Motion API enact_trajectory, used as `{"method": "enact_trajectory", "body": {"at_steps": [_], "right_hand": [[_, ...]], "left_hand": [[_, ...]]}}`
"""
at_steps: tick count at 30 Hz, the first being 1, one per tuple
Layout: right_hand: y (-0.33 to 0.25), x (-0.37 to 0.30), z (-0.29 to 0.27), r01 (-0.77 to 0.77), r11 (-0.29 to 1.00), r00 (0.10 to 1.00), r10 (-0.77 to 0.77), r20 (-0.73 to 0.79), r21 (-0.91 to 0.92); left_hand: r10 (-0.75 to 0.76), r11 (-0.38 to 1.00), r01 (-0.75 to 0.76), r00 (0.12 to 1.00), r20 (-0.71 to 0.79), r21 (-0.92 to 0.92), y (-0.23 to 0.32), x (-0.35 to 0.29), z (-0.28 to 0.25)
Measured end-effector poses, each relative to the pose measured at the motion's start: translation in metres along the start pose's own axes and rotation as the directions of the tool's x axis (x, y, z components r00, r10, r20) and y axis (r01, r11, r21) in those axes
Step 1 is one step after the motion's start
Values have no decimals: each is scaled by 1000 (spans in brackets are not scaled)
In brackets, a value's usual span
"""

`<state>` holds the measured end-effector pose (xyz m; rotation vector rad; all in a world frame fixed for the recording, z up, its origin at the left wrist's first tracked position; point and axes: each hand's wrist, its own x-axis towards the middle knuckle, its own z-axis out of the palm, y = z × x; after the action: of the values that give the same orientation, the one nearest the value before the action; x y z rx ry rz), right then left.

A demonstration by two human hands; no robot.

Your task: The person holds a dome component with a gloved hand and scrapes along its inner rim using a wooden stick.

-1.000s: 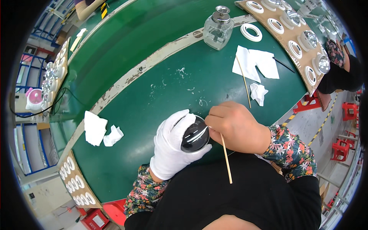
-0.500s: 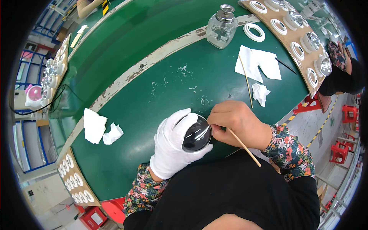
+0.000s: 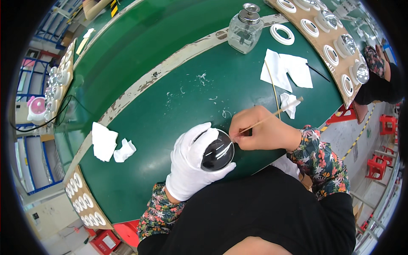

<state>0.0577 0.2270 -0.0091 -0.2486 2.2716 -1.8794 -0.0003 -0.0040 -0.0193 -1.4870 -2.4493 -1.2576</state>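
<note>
My left hand, in a white glove, is wrapped round a round, glossy dark-looking piece with a clear rim; it may be a glass dome or lens. At its right edge, the fingertips of my bare right hand pinch a thin wooden stick. The stick slants up and right across the hand, its blunt end near a crumpled white cloth. Its other end lies in or near my fingertips at the rim, too small to make out.
A glass pump bottle and a white ring stand beyond my hands. White cloths, another thin stick and a black tool lie right. A board of rings and domes edges the table; cloth scraps lie left.
My right hand has turned, swinging the stick's free end from lower right to upper right. My left hand keeps the round piece in nearly the same place.
</note>
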Motion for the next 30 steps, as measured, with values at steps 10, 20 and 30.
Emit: {"method": "enact_trajectory", "body": {"at_steps": [10,20,30], "right_hand": [[-13,11,-12,-398,876,914,354,197,273],[-14,1,-18,-202,898,964,253,-83,391],[10,-20,3,-37,902,939,178,-293,430]], "left_hand": [[-8,1000,9,1000,11,-4,0,2,-1],[-8,999,8,1000,21,-33,-1,2,-1],[-3,998,6,999,46,-62,0,4,-2]]}}
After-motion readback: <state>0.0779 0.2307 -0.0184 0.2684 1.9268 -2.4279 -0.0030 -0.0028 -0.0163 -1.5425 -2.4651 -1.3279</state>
